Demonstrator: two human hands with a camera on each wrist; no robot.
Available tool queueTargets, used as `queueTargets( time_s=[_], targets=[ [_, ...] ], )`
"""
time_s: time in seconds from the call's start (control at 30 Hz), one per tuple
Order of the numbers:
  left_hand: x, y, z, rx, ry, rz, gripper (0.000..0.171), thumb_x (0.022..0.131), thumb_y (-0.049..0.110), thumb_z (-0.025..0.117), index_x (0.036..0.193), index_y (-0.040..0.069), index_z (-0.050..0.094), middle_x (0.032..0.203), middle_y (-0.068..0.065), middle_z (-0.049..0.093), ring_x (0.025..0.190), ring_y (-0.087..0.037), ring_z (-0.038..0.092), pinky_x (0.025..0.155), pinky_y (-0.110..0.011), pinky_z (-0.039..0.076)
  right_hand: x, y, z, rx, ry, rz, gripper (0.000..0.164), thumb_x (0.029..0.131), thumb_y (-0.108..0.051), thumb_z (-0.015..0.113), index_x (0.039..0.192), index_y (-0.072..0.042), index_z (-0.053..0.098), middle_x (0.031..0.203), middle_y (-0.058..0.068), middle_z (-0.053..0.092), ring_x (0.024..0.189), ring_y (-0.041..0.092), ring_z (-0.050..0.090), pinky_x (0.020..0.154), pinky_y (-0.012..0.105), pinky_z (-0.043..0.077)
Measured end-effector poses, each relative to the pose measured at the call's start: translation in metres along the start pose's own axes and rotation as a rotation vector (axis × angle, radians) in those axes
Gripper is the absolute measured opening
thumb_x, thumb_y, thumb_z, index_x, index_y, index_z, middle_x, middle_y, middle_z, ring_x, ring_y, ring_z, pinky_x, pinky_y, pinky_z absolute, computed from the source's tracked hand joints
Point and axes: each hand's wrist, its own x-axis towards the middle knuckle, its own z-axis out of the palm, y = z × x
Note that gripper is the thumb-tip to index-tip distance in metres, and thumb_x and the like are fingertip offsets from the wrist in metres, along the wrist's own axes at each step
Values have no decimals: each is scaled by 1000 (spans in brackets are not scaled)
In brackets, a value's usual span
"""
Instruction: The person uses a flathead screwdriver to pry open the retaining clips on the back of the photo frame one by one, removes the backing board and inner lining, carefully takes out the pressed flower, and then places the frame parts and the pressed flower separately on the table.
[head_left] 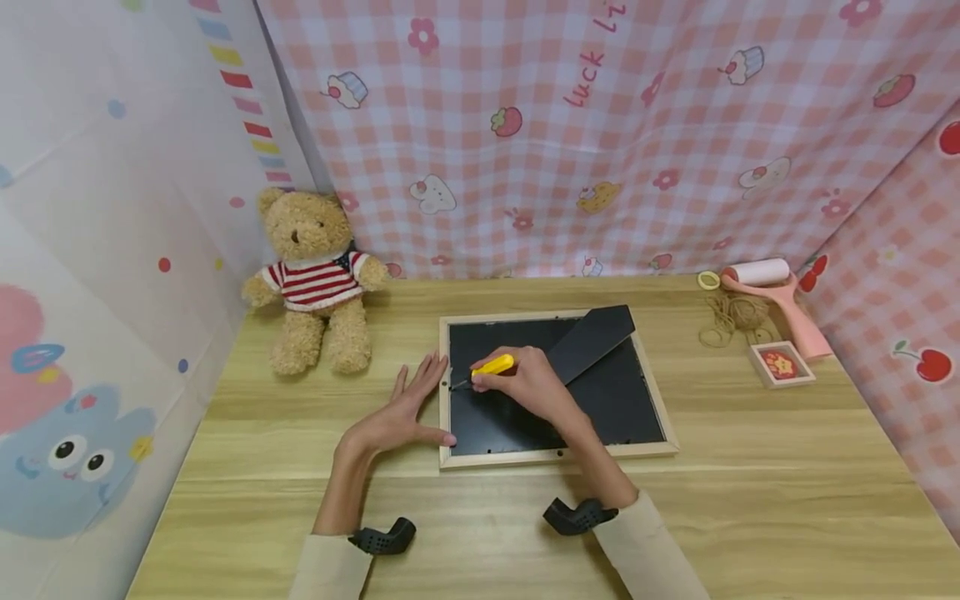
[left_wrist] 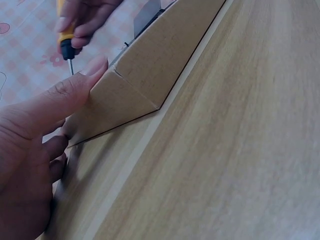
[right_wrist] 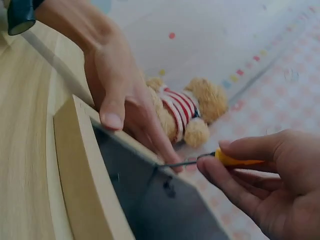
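Observation:
A picture frame of pale wood lies face down on the table, its black backing board and slanting easel leg uppermost. My right hand pinches a yellow-handled screwdriver over the board. The thin metal shaft points at the frame's left edge, where its tip meets the inner rim; what it touches there is too small to tell. Along that same edge my left hand rests with fingers spread, its thumb near the front corner.
A teddy bear in a striped shirt sits at the back left. At the right lie a pink-handled roller, a white roll, a twine bundle, a yellow ring and a small framed box. Curtains border the wooden table.

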Motion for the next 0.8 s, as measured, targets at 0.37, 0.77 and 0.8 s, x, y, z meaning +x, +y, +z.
queueTargets(
  time_s=[0.37, 0.77, 0.8],
  targets=[
    [-2, 6, 1, 1, 5, 6, 132, 84, 60, 92, 178, 32, 3, 186, 1, -10, 171, -22, -15, 134, -55, -20, 0, 4, -1, 118, -7, 72, 22, 102, -8, 78, 120, 4, 80, 110, 18, 83, 94, 24, 83, 90, 35, 68],
    [-2, 4, 1, -7, 8, -8, 132, 83, 59, 92, 178, 36, 4, 185, 5, -11, 171, -20, -16, 134, -55, -20, 7, -9, 5, -68, -7, -6, 19, 100, -9, 81, 115, 3, 81, 104, 15, 84, 87, 21, 82, 83, 31, 68],
    [-3, 3, 0, -4, 7, -11, 132, 83, 59, 92, 178, 36, 4, 185, 5, -11, 171, -19, -17, 134, -55, -20, 8, -13, 6, -99, -9, -18, 19, 100, -9, 81, 114, 3, 81, 103, 15, 84, 86, 20, 82, 81, 30, 67]
  ],
)
